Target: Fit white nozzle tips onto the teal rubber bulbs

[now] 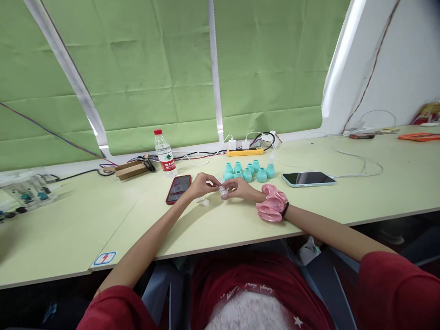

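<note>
Nearest in: red T-shirt, both bare forearms stretched out over the pale green table (240, 224). Little blue-and-red sticker (105, 258) stuck at the front edge, off to the left.

Bit further out, fat pink scrunchie (271, 206) round the right wrist, black hair tie (285, 209) right behind it.

Then the hands, meeting mid-table. Left hand (202, 183) pinched narrow, fingertips closed on a small clear piece (222, 190). Right hand (241, 188) closed on the same piece from the other side, knuckles up. So: gripped by both, low over the tabletop, can't tell if touching it. Way too small to make out what exactly. Another tiny white bit (205, 202) lying loose on the table, on the near side of the left hand.

Red phone (178, 189) flat just left of the left hand, screen up.

Just behind the hands, a bunch of teal rubber bulbs (249, 172) standing close together. Right of those, a light-blue phone (308, 178), dark screen, white cable at its far end.

Further back: water bottle (165, 158) with a red cap, upright, wooden blocks (130, 169) to its left, yellow power strip (244, 151) with two white chargers plugged in. Far left, clear plastic box (27, 190). Green blinds (154, 68) right across the back.
</note>
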`<state>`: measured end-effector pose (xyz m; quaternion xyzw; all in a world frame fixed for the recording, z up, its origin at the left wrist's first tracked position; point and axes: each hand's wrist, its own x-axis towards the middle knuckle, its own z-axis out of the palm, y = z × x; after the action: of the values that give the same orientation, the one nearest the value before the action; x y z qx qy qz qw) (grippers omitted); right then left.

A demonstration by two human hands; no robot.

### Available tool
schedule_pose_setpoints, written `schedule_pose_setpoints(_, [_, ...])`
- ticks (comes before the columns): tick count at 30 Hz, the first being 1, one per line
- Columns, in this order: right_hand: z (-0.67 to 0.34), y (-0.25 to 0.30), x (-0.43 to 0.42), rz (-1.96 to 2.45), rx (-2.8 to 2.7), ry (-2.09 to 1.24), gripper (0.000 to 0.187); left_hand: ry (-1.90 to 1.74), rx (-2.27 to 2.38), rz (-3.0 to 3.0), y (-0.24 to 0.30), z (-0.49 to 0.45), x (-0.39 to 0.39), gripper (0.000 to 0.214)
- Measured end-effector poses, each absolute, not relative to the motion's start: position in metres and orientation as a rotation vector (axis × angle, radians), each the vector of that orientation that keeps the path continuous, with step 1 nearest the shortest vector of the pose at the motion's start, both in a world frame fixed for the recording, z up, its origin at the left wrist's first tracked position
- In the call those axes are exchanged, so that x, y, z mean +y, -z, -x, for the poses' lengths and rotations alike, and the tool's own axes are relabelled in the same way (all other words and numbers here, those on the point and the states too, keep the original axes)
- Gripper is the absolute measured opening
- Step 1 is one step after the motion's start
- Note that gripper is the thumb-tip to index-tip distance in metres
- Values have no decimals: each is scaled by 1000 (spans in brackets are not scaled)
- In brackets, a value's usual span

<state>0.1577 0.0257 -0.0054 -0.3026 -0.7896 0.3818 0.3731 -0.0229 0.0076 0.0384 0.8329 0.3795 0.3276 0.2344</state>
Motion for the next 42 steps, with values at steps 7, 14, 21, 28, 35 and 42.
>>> schedule_pose_setpoints(7, [-158,8,29,770,-2014,-962,48,-925,1029,-2292,-37,24,8,15])
schedule_pose_setpoints(14, [-158,4,26,787,-2015,-939,47,-936,1025,-2294,-33,24,11,18])
schedule_pose_setpoints(21, [-158,8,27,776,-1989,-954,47,-939,956,-2358,-33,25,13,18])
schedule_pose_setpoints(28, [-157,7,29,775,-1945,-973,46,-961,975,-2372,-31,25,13,19])
schedule_pose_setpoints(35, [-157,6,28,813,-1896,-964,46,-938,1030,-2485,-35,19,3,18])
schedule_pose_setpoints(42, [-159,5,29,797,-1857,-853,45,-1075,990,-2105,-27,12,4,22])
